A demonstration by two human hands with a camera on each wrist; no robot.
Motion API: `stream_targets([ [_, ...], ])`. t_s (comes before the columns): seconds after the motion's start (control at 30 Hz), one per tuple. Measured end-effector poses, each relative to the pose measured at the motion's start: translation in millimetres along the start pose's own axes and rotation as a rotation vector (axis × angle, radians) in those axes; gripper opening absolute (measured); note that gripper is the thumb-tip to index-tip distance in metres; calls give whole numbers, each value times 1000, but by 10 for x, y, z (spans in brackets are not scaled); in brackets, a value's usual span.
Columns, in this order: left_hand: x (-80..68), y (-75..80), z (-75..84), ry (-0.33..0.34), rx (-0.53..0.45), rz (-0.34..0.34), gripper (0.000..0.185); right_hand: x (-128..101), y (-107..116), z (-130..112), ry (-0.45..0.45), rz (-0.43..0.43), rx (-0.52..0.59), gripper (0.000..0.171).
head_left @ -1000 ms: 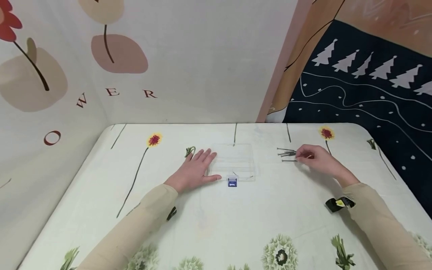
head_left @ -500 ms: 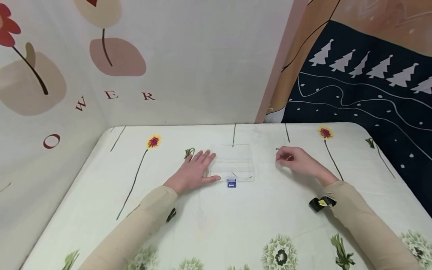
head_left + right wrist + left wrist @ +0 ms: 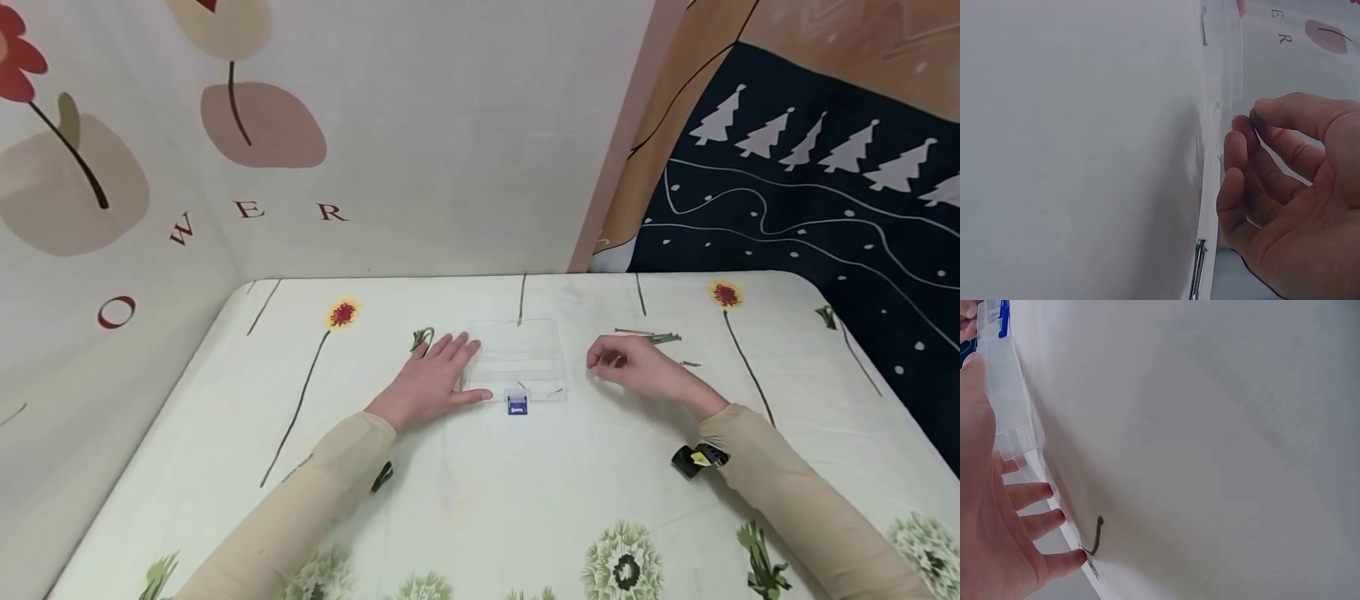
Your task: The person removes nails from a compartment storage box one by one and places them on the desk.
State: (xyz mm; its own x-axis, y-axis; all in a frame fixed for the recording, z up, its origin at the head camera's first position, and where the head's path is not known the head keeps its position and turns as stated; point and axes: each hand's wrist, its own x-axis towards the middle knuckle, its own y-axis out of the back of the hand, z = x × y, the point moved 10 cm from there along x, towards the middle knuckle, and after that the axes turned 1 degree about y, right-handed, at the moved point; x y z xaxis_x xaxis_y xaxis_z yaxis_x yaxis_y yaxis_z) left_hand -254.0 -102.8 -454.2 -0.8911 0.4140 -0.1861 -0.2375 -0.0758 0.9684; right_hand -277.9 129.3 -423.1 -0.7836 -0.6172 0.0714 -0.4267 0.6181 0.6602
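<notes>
A clear plastic box with a blue latch lies on the cloth, with a couple of small nails showing through it. My left hand rests spread at its left side, thumb along the front corner. Right of the box, my right hand hovers low over the cloth, fingers curled and thumb tip meeting the index fingertip. I cannot tell whether a nail is pinched there. Several loose nails lie just beyond this hand, partly hidden by it; another nail pokes out by the wrist.
A white cloth with printed flowers covers the table. Fabric hangings rise at its back edge and left, and a dark tree-patterned cloth stands at the right.
My right hand has moved left from the loose nails toward the box, bringing more of the nails into sight. My left hand has stayed beside the box.
</notes>
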Motion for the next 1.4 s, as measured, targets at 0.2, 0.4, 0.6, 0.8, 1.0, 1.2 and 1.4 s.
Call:
stream_targets([
  [0.2,16,3,1,20,11,2,91,38,-75,-68,13,-17,7,15],
  [0.4,16,22,-8,40,12,27,90,41,-144,-88,46,-56,21,23],
  [0.6,13,13,-33,41,13,33,90,70,-236,-128,50,-88,43,26],
  [0.8,-1,2,-35,43,-6,28,90,91,-349,-199,52,-129,-45,25],
  [1.0,6,6,-34,40,0,28,90,104,-355,-219,52,-136,-75,23],
  [1.2,2,11,-29,38,-1,28,90,131,-393,-245,39,-172,-126,24],
  [1.4,9,15,-18,37,-4,30,90,153,-407,-303,25,-187,-180,20],
])
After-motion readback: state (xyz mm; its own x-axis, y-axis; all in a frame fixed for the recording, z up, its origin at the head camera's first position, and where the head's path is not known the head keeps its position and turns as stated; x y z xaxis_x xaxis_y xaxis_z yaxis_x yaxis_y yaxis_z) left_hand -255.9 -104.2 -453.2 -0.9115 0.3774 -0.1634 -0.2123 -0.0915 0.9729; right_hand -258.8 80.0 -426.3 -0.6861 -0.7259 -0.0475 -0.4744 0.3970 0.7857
